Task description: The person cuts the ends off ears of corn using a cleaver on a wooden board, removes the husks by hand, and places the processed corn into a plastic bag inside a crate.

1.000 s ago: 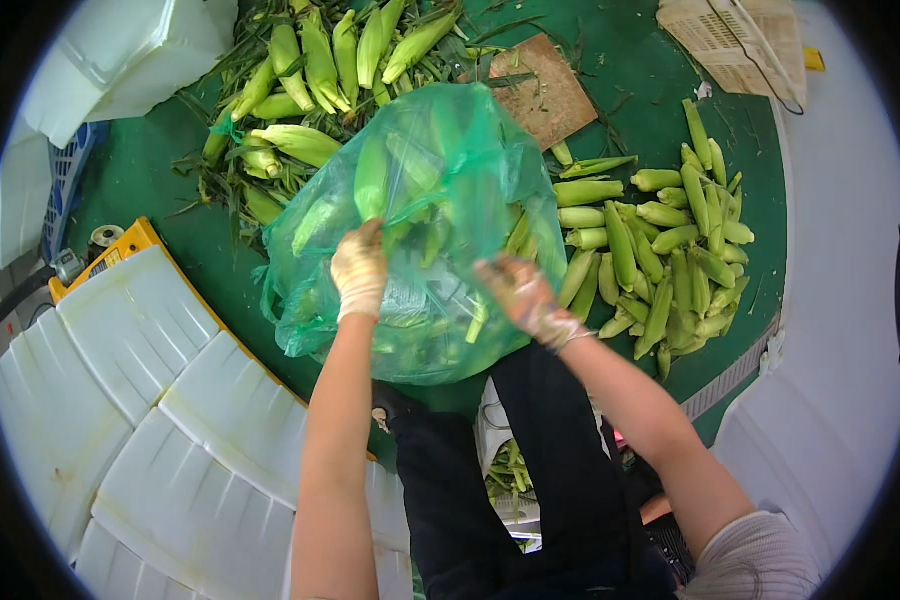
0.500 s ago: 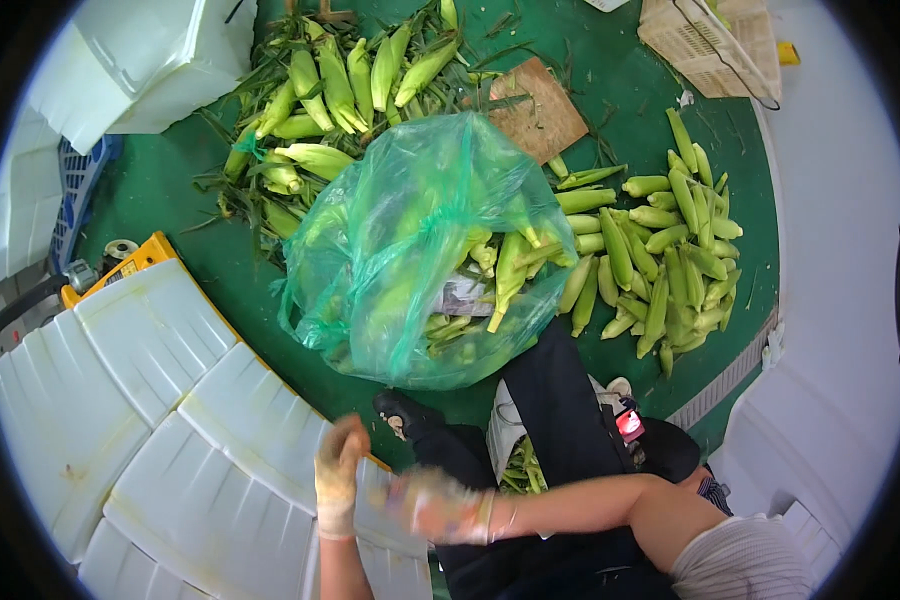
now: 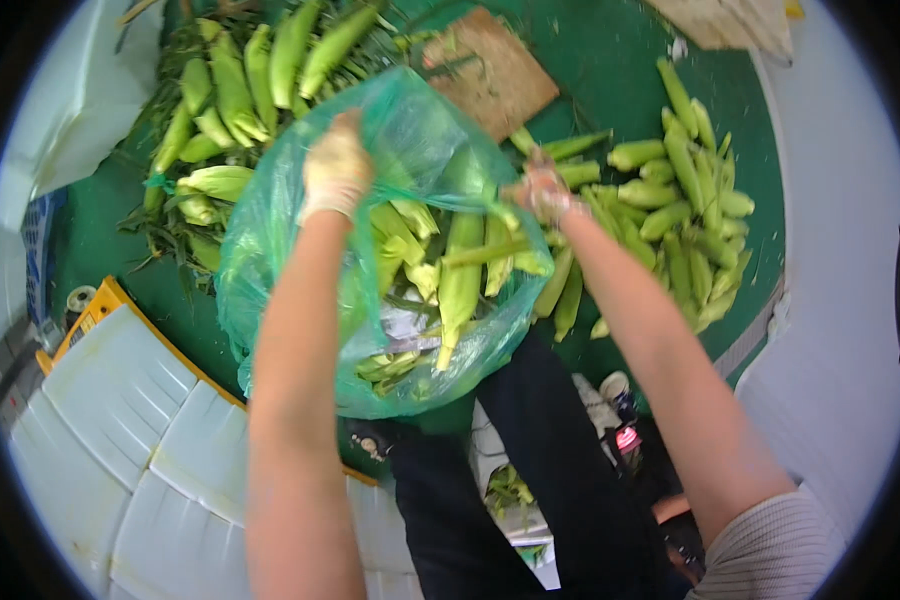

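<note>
A big translucent green plastic bag lies in front of me, its mouth spread toward me. My left hand, in a pale glove, is closed on the bag's upper left edge. My right hand, also gloved, is closed on the rim at the right, its fingers slightly blurred. Inside the mouth are several ears of corn in green husks, with loose husk pieces and something whitish beneath them.
A heap of husk-on corn with leaves lies at the far left, trimmed ears at the right. A wooden board rests on the green floor behind the bag. White foam boxes fill the left; a crate stands far right.
Both hands have moved forward from near my lap and taken hold of the bag. Its mouth is wider, and the view has shifted.
</note>
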Motion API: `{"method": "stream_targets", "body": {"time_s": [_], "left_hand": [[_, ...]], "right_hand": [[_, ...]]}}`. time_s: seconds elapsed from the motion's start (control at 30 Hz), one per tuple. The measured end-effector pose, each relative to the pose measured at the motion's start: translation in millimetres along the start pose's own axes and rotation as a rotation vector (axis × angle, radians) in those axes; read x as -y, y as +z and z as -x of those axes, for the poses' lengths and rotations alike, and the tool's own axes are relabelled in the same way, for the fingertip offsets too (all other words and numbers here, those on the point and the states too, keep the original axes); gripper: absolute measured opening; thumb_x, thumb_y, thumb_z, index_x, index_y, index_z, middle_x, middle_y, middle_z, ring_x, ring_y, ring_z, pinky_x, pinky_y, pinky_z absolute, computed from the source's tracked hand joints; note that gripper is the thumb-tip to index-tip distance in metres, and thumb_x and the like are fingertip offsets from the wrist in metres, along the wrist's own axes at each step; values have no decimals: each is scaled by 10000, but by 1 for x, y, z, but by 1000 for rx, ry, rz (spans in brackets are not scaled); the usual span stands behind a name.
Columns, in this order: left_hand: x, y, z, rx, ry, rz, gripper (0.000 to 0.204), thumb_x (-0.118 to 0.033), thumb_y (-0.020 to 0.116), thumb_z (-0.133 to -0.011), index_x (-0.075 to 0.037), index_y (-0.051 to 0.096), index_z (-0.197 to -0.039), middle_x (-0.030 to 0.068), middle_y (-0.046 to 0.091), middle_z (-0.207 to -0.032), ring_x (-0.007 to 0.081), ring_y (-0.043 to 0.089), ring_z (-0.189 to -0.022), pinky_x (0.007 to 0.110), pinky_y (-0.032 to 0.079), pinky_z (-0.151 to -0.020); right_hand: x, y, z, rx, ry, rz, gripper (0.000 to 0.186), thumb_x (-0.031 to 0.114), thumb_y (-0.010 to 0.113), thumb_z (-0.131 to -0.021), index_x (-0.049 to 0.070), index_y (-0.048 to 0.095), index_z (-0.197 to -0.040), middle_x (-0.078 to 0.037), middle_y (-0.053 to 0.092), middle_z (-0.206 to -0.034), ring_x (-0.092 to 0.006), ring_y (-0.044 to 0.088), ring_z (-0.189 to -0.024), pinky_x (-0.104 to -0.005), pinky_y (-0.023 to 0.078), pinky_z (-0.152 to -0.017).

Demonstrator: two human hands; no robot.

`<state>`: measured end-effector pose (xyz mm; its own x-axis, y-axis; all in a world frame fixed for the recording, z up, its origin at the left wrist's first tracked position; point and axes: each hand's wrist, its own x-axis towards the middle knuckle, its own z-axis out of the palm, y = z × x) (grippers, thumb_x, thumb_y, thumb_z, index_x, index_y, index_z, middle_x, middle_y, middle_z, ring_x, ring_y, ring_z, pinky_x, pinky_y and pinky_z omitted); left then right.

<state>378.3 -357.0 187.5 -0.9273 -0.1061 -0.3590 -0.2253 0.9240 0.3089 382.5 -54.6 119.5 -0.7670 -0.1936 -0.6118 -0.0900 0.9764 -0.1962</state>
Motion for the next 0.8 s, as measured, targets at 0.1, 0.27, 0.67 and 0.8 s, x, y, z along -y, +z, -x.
{"method": "stream_targets", "body": {"time_s": [0.1, 0.27, 0.67, 0.8], "left_hand": [[10, 13, -47, -6, -70, 260, 349, -66, 509, -832, -69, 629, -1160, 174, 654, -1093, 339, 660, -925, 380, 515, -871], [-7, -8, 19, 307, 49, 448, 281, -97, 514, -820, 16, 646, -1042, 193, 658, -1009, 321, 636, -893, 373, 539, -815], [232, -203, 511, 605, -747, -252, 210, -135, 507, -830, -21, 683, -823, 190, 674, -822, 404, 638, -809, 468, 501, -737], [193, -197, 645, 818, -868, -225, 208, -158, 582, -820, -30, 695, -940, 184, 686, -905, 378, 655, -831, 417, 520, -783]], "right_hand": [[-74, 37, -83, 371, -152, 67, 406, 184, 605, -838, 2, 543, -1195, -204, 588, -1158, -281, 581, -1021, -393, 481, -810], [-37, 90, -7, -155, -88, -15, 205, 120, 451, -883, 59, 577, -1033, -109, 594, -890, -235, 557, -788, -333, 446, -704], [287, 139, 436, 529, -219, -1117, 281, 198, 564, -848, 53, 614, -1084, -166, 629, -870, -321, 618, -769, -405, 513, -670], [319, 155, 562, 1088, -426, -1180, 364, 197, 526, -849, 94, 566, -1196, -186, 635, -1041, -329, 627, -958, -402, 513, -789]]}}
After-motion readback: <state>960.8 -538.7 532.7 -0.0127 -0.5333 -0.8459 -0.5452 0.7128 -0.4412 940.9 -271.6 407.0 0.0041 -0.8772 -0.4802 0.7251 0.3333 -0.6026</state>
